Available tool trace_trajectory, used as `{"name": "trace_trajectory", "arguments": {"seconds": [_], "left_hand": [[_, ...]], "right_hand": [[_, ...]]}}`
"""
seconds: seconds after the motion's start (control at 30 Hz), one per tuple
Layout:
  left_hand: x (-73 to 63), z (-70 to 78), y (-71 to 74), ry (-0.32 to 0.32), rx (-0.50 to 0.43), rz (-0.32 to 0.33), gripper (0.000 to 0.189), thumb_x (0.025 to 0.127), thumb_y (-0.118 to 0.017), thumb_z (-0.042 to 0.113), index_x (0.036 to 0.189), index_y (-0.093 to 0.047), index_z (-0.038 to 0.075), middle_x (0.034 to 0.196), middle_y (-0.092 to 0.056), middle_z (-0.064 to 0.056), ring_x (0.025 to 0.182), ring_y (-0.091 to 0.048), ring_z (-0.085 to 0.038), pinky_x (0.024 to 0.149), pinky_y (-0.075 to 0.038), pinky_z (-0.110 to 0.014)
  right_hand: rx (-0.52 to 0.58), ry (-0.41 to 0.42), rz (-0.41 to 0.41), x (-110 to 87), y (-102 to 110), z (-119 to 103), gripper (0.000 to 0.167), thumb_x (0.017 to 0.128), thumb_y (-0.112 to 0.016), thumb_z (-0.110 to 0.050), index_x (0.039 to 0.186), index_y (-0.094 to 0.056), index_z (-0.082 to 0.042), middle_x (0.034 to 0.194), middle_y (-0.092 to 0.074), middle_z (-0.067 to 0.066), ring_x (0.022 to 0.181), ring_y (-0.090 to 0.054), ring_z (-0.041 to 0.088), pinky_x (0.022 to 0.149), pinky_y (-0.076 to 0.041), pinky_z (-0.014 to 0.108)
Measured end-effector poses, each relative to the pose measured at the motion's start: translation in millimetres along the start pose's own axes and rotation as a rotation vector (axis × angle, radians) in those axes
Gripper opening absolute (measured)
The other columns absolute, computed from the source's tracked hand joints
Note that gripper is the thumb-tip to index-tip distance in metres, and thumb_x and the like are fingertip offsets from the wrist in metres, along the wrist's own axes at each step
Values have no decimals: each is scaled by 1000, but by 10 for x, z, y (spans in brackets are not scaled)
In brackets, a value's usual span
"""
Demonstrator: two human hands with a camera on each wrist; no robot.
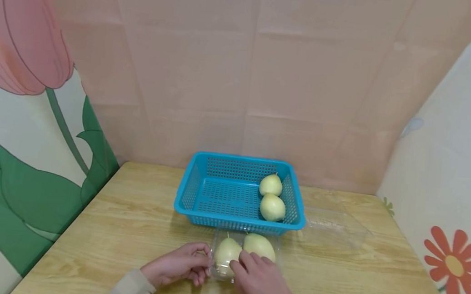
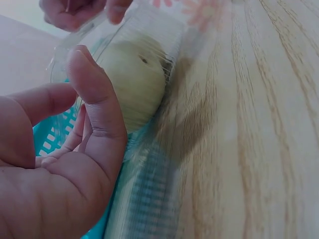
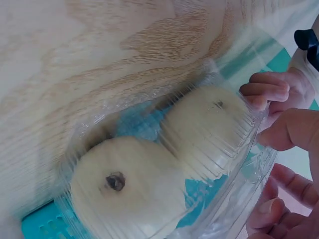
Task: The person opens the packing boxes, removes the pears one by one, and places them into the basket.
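Close in front of the basket sits a clear plastic fruit box (image 1: 217, 273) with two pale green pears (image 1: 228, 253) inside. My left hand (image 1: 184, 264) pinches the box's left edge between thumb and fingers. Over the box's near right part, my right hand (image 1: 265, 281) has its fingers curled at the lid. The right wrist view shows the right thumb (image 3: 286, 130) on the rim of the ribbed plastic, with the fingers (image 3: 279, 199) bent on the other side of that rim. In the left wrist view a pear (image 2: 132, 82) shows through the box wall.
A blue perforated basket (image 1: 184, 198) stands behind the box, holding two more pears (image 1: 272, 207) along its right side. To its right lies another clear plastic piece (image 1: 336, 224) on the wooden table (image 1: 132, 212). A pink backdrop (image 1: 248, 75) rises behind the table.
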State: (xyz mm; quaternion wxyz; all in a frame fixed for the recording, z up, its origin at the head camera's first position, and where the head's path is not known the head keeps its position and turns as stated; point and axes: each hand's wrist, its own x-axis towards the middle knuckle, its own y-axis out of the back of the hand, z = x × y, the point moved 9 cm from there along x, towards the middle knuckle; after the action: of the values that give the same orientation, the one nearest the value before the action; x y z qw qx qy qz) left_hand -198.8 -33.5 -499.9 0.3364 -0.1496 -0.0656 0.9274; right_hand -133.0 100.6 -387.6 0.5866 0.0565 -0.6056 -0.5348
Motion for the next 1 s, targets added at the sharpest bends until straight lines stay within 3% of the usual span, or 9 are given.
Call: {"name": "trace_trajectory", "arguments": {"seconds": [0.17, 0.3, 0.5, 0.77, 1.0], "left_hand": [[-8, 35, -14, 10, 3, -4, 7, 99, -57, 11, 99, -53, 6, 83, -65, -4, 64, -57, -8, 59, -52, -21], [-12, 45, -2, 6, 12, -3, 4, 99, -56, 10, 98, -53, 7, 83, -65, -3, 63, -56, -7, 57, -50, -20], [-35, 51, 35, 16, 22, -2, 5, 98, -56, 10, 97, -52, 12, 81, -64, -2, 61, -55, -6, 54, -47, -17], [-48, 65, 41, 23, 40, -14, 6, 98, -56, 11, 95, -51, 12, 82, -64, -2, 61, -56, -6, 53, -47, -17], [-56, 60, 11, 11, 40, -35, 7, 98, -58, 13, 95, -52, 11, 82, -63, -1, 63, -56, -6, 55, -48, -18]], "right_hand": [[9, -3, 7, 6, 45, 21, 25, 86, -34, -17, 89, -59, -15, 79, -47, -3, 61, -47, 13, 46, -26, 17], [24, -10, -32, -18, 58, 55, 28, 76, -50, -17, 99, -64, -13, 87, -54, -1, 66, -52, 14, 47, -37, 20], [8, -34, -79, -76, 78, 140, 52, 56, -73, -15, 108, -68, -13, 96, -60, 3, 70, -55, 15, 48, -42, 23], [-6, -53, -129, -124, 66, 210, 46, 57, -75, -15, 103, -67, -13, 93, -59, 3, 68, -57, 16, 48, -43, 25], [2, -28, -103, -108, 120, 212, 43, 55, -76, -14, 96, -65, -14, 88, -60, 1, 67, -60, 16, 50, -48, 28]]}}
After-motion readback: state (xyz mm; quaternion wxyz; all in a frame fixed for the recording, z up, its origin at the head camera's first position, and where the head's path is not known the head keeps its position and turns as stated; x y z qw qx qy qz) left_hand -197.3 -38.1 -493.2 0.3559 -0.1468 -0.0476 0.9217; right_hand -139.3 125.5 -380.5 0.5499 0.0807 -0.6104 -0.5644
